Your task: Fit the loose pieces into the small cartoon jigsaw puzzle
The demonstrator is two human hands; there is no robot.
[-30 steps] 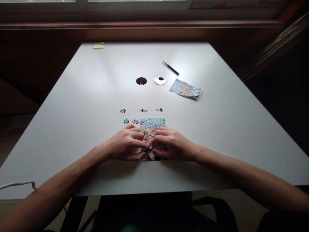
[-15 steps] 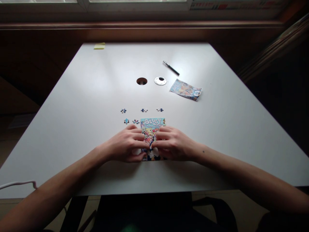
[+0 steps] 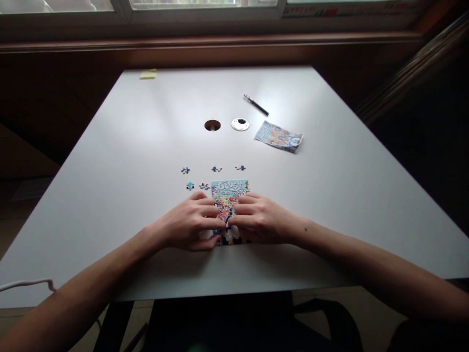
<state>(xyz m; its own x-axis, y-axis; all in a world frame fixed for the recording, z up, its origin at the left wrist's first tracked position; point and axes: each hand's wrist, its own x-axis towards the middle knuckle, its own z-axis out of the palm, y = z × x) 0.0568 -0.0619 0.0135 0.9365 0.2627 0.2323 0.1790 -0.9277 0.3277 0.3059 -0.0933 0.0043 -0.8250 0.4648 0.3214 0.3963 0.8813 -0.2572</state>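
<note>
A small, colourful jigsaw puzzle (image 3: 230, 187) with a pale blue title band lies near the table's front edge. My left hand (image 3: 194, 220) reaches over its left side, fingers spread and thumb apart at the lower left. From the other side my right hand (image 3: 256, 217) rests on the puzzle with its fingers bent and apart, its thumb hidden. Both index fingertips nearly meet at a dark blue spot in the lower part, where pale gaps show. Loose jigsaw pieces lie just beyond: one piece (image 3: 189, 186), another piece (image 3: 204, 186), and a back row including a piece (image 3: 240, 167).
A creased picture sheet (image 3: 279, 137) lies at the right on the white table (image 3: 146, 142). Behind it are a black pen (image 3: 256, 105), a round metal cap (image 3: 240, 124) and a cable hole (image 3: 212, 125). Yellow sticky notes (image 3: 148, 74) sit far left; a white cable (image 3: 27, 283) enters front left.
The whole view has shifted slightly as the head moved. Both hands keep nearly the same place on the puzzle, and the loose pieces lie as before.
</note>
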